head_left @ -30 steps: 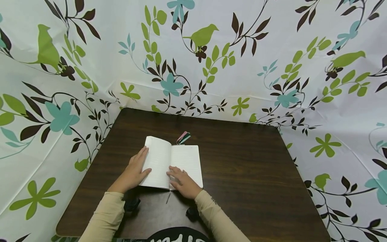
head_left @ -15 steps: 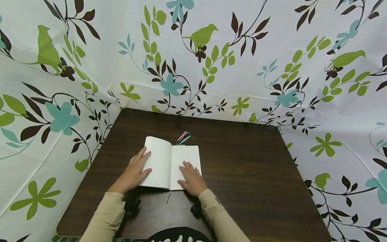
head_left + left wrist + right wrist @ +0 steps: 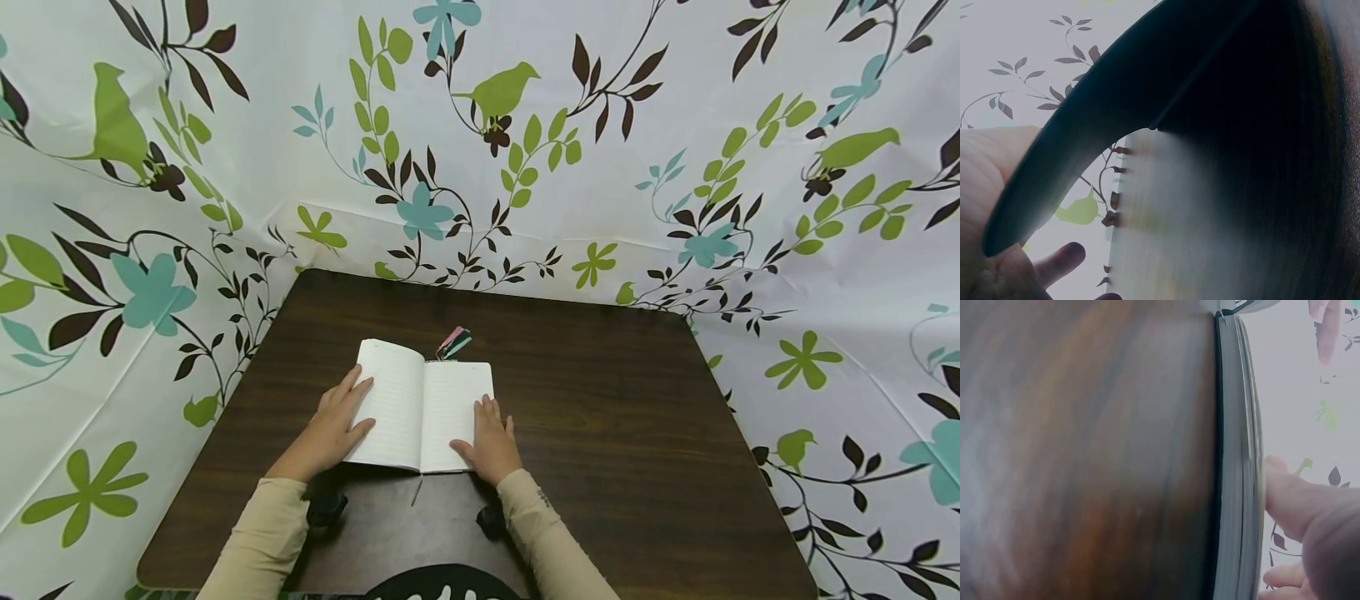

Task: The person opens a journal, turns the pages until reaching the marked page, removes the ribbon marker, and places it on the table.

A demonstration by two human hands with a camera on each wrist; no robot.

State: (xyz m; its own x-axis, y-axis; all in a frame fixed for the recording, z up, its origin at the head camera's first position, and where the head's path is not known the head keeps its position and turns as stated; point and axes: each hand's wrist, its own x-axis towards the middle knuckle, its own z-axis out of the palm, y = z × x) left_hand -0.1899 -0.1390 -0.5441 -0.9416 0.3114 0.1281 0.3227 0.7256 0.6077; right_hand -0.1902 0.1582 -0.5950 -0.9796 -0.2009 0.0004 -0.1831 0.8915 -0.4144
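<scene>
An open notebook (image 3: pixel 393 408) with lined white pages lies on the dark wooden table. My left hand (image 3: pixel 330 429) rests along the left page's outer edge, fingers spread and the thumb on the page. On the right page lies my right hand (image 3: pixel 491 442), its fingers reaching up along the outer edge and its thumb over the paper. In the right wrist view the thick page block (image 3: pixel 1241 456) shows edge-on, with the right hand (image 3: pixel 1310 531) against its upper face. A dark curved shape covers much of the left wrist view, where the left hand's fingers (image 3: pixel 1060 265) show partly.
A pink, white and green tassel (image 3: pixel 454 342) sticks out above the notebook's spine. A thin ribbon (image 3: pixel 417 490) hangs from its lower end. The wooden table (image 3: pixel 615 433) stretches far to the right. A patterned cloth (image 3: pixel 600 192) surrounds its back and sides.
My right hand has slid rightward across the right page, from near the spine to the outer edge. The left hand and the notebook stay almost where they were.
</scene>
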